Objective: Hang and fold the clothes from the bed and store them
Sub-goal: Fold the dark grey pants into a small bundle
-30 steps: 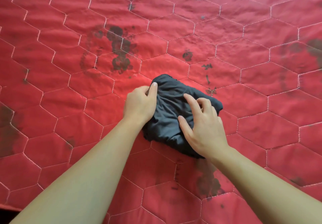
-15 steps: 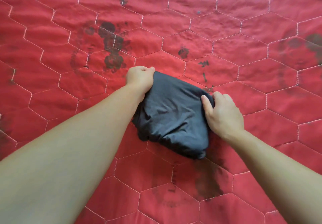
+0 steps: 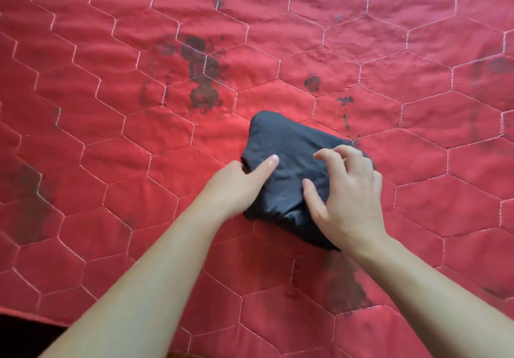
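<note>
Head view: two hands on a folded dark garment on a red bed cover.

Head view, in detail: the dark grey folded garment (image 3: 289,168) lies on the red quilted bed cover (image 3: 111,135), near the middle. The left hand (image 3: 239,188) grips its left edge, thumb on top and the other fingers hidden under the fold. The right hand (image 3: 347,190) rests on the right part, fingers spread and bent, tips touching the cloth; it grips nothing. Dark printed marks (image 3: 201,75) are on the cover behind the garment.
</note>
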Demonstrator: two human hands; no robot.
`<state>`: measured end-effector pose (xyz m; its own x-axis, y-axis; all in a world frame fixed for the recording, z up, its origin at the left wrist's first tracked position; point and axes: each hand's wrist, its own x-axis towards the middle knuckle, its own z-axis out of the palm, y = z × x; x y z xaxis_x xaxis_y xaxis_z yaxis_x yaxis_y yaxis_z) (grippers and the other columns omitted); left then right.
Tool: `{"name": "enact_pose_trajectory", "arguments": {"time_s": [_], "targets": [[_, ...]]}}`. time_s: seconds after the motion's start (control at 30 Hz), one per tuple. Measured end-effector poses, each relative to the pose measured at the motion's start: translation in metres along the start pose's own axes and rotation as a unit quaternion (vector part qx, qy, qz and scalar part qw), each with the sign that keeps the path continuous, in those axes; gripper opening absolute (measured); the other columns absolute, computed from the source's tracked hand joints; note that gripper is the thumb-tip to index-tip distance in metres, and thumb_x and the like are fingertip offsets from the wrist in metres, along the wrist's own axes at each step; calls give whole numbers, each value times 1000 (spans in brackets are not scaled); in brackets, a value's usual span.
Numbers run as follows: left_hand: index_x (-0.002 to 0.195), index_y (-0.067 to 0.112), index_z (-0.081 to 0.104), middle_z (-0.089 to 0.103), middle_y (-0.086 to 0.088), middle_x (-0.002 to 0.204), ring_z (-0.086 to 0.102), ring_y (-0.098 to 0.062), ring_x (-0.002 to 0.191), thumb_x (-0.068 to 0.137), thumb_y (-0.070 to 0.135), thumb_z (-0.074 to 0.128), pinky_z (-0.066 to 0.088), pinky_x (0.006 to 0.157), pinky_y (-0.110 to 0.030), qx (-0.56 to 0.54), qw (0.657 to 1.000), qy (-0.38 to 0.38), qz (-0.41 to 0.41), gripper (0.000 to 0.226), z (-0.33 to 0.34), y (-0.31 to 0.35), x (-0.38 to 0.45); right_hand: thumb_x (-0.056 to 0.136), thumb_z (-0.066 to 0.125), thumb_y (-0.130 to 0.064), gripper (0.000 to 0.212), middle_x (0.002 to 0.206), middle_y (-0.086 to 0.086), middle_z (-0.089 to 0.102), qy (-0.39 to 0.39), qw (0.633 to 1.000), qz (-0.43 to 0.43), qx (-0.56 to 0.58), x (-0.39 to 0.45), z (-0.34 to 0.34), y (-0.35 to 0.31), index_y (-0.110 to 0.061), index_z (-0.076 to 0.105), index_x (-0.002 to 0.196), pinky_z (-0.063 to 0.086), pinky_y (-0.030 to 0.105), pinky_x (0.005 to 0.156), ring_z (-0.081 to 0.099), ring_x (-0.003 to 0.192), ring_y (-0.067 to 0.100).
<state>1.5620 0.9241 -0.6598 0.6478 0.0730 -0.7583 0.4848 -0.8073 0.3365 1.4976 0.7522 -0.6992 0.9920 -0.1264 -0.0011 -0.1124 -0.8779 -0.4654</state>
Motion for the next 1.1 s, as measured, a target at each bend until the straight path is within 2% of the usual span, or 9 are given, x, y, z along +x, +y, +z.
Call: {"name": "enact_pose_trajectory", "arguments": {"time_s": [0.1, 0.27, 0.43, 0.6, 0.7, 0.77, 0.9, 1.0, 1.1], "targets": [[102, 23, 59, 68, -2, 87, 71, -25, 72, 82, 69, 51, 62, 61, -42, 35, 998, -60, 7, 50, 1, -7, -5, 82, 56, -52, 47, 119, 2, 44, -37, 997, 49, -43, -16, 7, -3, -25, 52, 121, 39, 42, 78, 47, 101, 28], [100, 16, 65, 71, -2, 99, 71, -21, 84, 90, 22, 65, 61, 71, -45, -298, 951, -74, -17, 12, -1, -8, -5, 77, 66, -59, 61, 119, 2, 39, -62, 973, 210, 66, -22, -8, 1, -26, 46, 125, 40, 39, 87, 41, 108, 23], [87, 15, 60, 63, -8, 86, 60, -24, 85, 81, 4, 59, 53, 83, -43, -500, 864, -45, -44, 12, 19, -21, 1, 69, 67, -70, 61, 96, 3, 62, -114, 831, 470, 274, -41, -13, 7, -22, 47, 101, 51, 37, 70, 65, 80, 25], [119, 4, 56, 63, -20, 112, 60, -30, 102, 68, 3, 69, 50, 94, -43, -611, 787, -80, -19, 53, 37, -38, 10, 79, 74, -45, 45, 90, 8, 68, -152, 727, 506, 439, -51, -21, 4, -8, 61, 102, 58, 31, 55, 73, 69, 24], [91, 8, 59, 70, -10, 91, 66, -23, 85, 80, -2, 68, 54, 79, -34, -604, 797, -4, 4, 18, 42, -47, 13, 84, 73, -25, 20, 101, 12, 72, -120, 703, 466, 523, -53, -20, 12, -9, 67, 95, 59, 34, 66, 72, 86, 26], [79, 14, 60, 67, -2, 74, 60, -17, 72, 79, 4, 75, 50, 72, -32, -492, 865, 93, 35, 18, 42, -54, 15, 86, 69, -17, 14, 104, 7, 73, -119, 687, 452, 556, -55, -20, 17, -11, 67, 99, 58, 35, 73, 71, 95, 25], [96, 23, 59, 60, 4, 97, 53, -8, 84, 73, 21, 80, 39, 75, -14, -180, 947, 243, 110, 32, 42, -58, 8, 88, 69, -22, 20, 111, 6, 69, -143, 763, 423, 467, -55, -20, 22, -15, 61, 105, 57, 32, 72, 69, 97, 20], [125, 24, 55, 51, 7, 124, 49, -16, 115, 71, 18, 63, 36, 102, -26, -55, 903, 328, 270, 55, 34, -38, -5, 82, 69, -31, 62, 134, -1, 46, -101, 932, 298, 179, -47, -33, 18, -23, 40, 136, 44, 34, 93, 51, 117, 19], [128, 20, 60, 56, -3, 136, 47, -26, 130, 73, 23, 44, 34, 109, -46, 47, 875, 289, 386, 57, 40, 0, 1, 85, 58, -23, 68, 151, 7, 30, 6, 993, 105, 61, -28, -33, -5, -16, 31, 147, 29, 41, 108, 29, 138, 24]]}}
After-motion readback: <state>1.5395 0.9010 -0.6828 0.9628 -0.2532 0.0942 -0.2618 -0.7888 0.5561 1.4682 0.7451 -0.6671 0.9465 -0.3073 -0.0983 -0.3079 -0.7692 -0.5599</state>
